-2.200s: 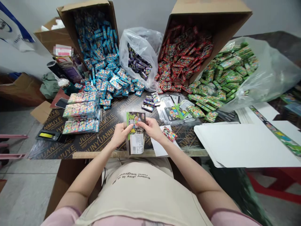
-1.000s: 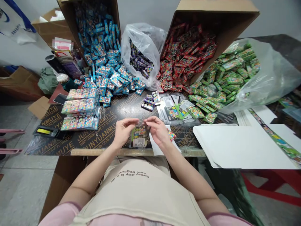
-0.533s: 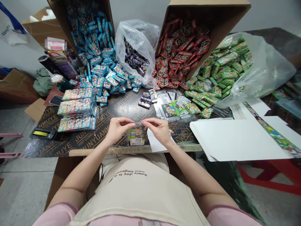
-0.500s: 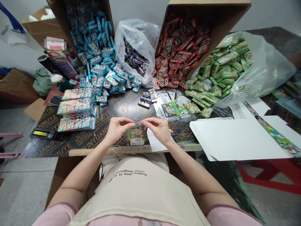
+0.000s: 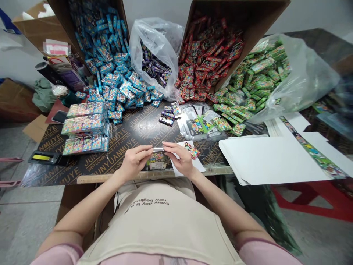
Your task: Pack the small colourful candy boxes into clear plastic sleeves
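Note:
My left hand [image 5: 135, 160] and my right hand [image 5: 180, 157] meet at the front edge of the table. Both pinch the top edge of a clear plastic bag [image 5: 157, 149], which shows a pale shiny strip between my fingers. Inside or under the clear film is a dark printed packet [image 5: 157, 162]. Beside my right hand lies a white sheet [image 5: 197, 168], partly under the hand. On that sheet rests a small red printed box [image 5: 192, 151]. A few purple boxes [image 5: 167, 118] sit farther back on the table.
Blue boxes [image 5: 113, 79] spill from a carton at the left, red ones [image 5: 204, 66] from another. A plastic bag [image 5: 306, 84] of green boxes stands right. Stacked wrapped packs [image 5: 84, 125] lie left, white card sheets [image 5: 264, 158] right, plastic sleeves [image 5: 184, 125] behind my hands.
My hands have come slightly lower and closer to the table edge, still pinching the bag's top. A pale strip now shows between them, and the small red box is more exposed.

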The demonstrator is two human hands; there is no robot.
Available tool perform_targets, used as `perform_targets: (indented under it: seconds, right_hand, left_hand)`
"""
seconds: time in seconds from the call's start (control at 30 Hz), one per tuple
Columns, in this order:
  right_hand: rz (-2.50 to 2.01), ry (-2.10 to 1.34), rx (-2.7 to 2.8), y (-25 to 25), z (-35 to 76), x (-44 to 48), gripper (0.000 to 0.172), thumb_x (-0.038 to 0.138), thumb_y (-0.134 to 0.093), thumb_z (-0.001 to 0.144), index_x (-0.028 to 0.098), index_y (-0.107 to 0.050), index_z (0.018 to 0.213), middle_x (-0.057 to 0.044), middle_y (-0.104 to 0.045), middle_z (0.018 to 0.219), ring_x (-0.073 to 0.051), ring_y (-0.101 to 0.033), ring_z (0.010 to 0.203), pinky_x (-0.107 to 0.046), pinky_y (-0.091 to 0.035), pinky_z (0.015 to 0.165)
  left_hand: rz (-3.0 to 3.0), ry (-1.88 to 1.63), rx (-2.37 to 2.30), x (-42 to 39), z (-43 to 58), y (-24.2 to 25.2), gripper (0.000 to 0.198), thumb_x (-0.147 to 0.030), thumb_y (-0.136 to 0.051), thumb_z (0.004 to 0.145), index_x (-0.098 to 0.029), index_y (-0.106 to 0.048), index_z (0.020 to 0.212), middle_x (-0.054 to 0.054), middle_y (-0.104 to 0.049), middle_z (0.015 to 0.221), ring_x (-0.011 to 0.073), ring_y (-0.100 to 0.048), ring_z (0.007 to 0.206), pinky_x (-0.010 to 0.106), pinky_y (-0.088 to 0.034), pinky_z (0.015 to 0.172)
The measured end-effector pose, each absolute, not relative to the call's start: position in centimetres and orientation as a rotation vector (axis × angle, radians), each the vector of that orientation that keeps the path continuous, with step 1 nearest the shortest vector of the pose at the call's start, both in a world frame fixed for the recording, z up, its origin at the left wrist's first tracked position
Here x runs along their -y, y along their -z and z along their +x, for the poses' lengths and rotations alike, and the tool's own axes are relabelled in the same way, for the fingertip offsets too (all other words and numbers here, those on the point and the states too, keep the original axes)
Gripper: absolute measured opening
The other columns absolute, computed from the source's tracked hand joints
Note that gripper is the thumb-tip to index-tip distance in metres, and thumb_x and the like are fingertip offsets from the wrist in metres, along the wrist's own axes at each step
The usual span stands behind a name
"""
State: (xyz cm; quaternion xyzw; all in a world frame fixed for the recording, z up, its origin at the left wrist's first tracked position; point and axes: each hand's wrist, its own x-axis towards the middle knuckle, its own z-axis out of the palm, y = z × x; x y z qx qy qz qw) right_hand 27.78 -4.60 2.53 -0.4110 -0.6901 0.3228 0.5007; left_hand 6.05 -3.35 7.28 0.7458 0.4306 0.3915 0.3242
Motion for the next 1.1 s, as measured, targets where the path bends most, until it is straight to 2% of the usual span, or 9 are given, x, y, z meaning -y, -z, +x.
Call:
perform_targets:
  seconds: [0.1, 0.17, 0.27, 0.37, 0.5, 0.6, 0.77, 0.97, 1.1]
  right_hand:
    - [-1.078, -0.936, 1.574, -1.2, 27.5, 5.0, 0.066, 0.039, -0.074, 0.075, 0.026, -0.048, 0.135, -0.014, -0.049, 0.142, -0.025, -0.061, 0.114, -0.044, -0.05, 0.097]
    - [-1.151, -1.105, 1.546, 0.2, 27.2, 5.2, 0.083, 0.039, -0.078, 0.069, 0.025, -0.039, 0.141, -0.015, -0.054, 0.136, -0.024, -0.064, 0.109, -0.043, -0.052, 0.093]
    - [-1.185, -1.36, 1.527, 2.5, 26.6, 4.8, 0.05, 0.039, -0.072, 0.075, 0.021, -0.059, 0.12, -0.007, -0.072, 0.098, -0.022, -0.068, 0.09, -0.039, -0.054, 0.083]
    - [-1.16, -1.455, 1.435, 3.9, 25.3, 2.5, 0.032, 0.041, -0.063, 0.081, 0.018, -0.064, 0.102, -0.004, -0.07, 0.078, -0.02, -0.067, 0.072, -0.036, -0.055, 0.073]
    - [-1.235, -1.087, 1.573, 3.5, 23.1, -4.6, 0.053, 0.042, -0.065, 0.077, 0.016, -0.056, 0.122, -0.013, -0.067, 0.11, -0.024, -0.064, 0.096, -0.041, -0.051, 0.086]
    - [-1.329, -0.647, 1.838, 1.8, 21.3, -12.2, 0.083, 0.046, -0.071, 0.07, 0.017, -0.039, 0.141, -0.02, -0.04, 0.145, -0.033, -0.038, 0.134, -0.051, -0.034, 0.106]
    - [-1.606, -0.285, 2.221, -1.8, 17.6, -24.5, 0.102, 0.042, -0.073, 0.068, 0.024, -0.017, 0.151, -0.02, -0.008, 0.158, -0.042, -0.012, 0.143, -0.062, -0.024, 0.105]
    - [-1.626, -0.315, 2.486, -4.3, 14.9, -31.1, 0.074, 0.024, -0.064, 0.075, 0.024, -0.035, 0.144, -0.018, -0.042, 0.142, -0.036, -0.045, 0.125, -0.054, -0.041, 0.094]
    - [-1.517, -0.278, 2.617, -3.2, 15.5, -28.5, 0.067, 0.014, -0.06, 0.077, 0.027, -0.042, 0.14, -0.015, -0.048, 0.135, -0.033, -0.048, 0.122, -0.048, -0.041, 0.096]
  left_hand:
    - [1.891, -1.13, -1.2, 2.9, 5.1, -7.3, 0.008, -0.025, -0.069, 0.077, -0.024, -0.077, 0.079, 0.007, -0.076, 0.088, 0.0195, -0.071, 0.08, 0.032, -0.056, 0.077]
    - [1.762, -1.247, -1.311, 2.4, 3.8, -7.2, 0.005, -0.025, -0.072, 0.074, -0.022, -0.076, 0.075, 0.006, -0.076, 0.083, 0.0201, -0.071, 0.08, 0.033, -0.056, 0.078]
    - [1.395, -1.476, -1.513, 1.7, 1.2, -6.2, 0.011, -0.027, -0.077, 0.068, -0.018, -0.074, 0.074, 0.006, -0.075, 0.083, 0.0192, -0.07, 0.079, 0.033, -0.057, 0.077]
    - [0.993, -1.657, -1.611, 1.4, -1.0, -4.2, 0.025, -0.031, -0.08, 0.062, -0.015, -0.072, 0.079, 0.002, -0.072, 0.078, 0.0138, -0.066, 0.069, 0.028, -0.057, 0.069]
    - [0.628, -1.702, -1.614, 2.5, -2.6, -0.6, 0.048, -0.031, -0.086, 0.052, -0.013, -0.066, 0.092, -0.005, -0.063, 0.069, 0.0076, -0.059, 0.059, 0.022, -0.055, 0.06]
    - [0.523, -1.593, -1.652, 4.2, -3.2, 2.0, 0.063, -0.032, -0.088, 0.046, -0.013, -0.062, 0.1, -0.007, -0.059, 0.064, 0.007, -0.057, 0.055, 0.022, -0.055, 0.057]
    - [0.558, -1.429, -1.71, 6.6, -4.8, 4.8, 0.078, -0.041, -0.086, 0.044, -0.011, -0.059, 0.11, -0.004, -0.059, 0.061, 0.0125, -0.059, 0.054, 0.027, -0.055, 0.054]
    - [1.241, -1.109, -2.098, 6.3, -6.7, 4.4, 0.065, -0.047, -0.072, 0.067, -0.017, -0.059, 0.123, 0.013, -0.066, 0.11, 0.026, -0.065, 0.092, 0.04, -0.056, 0.077]
    - [1.726, -0.938, -2.013, 3.6, -5.6, 3.2, 0.055, -0.045, -0.063, 0.079, -0.019, -0.057, 0.126, 0.014, -0.059, 0.128, 0.0299, -0.053, 0.122, 0.047, -0.042, 0.104]
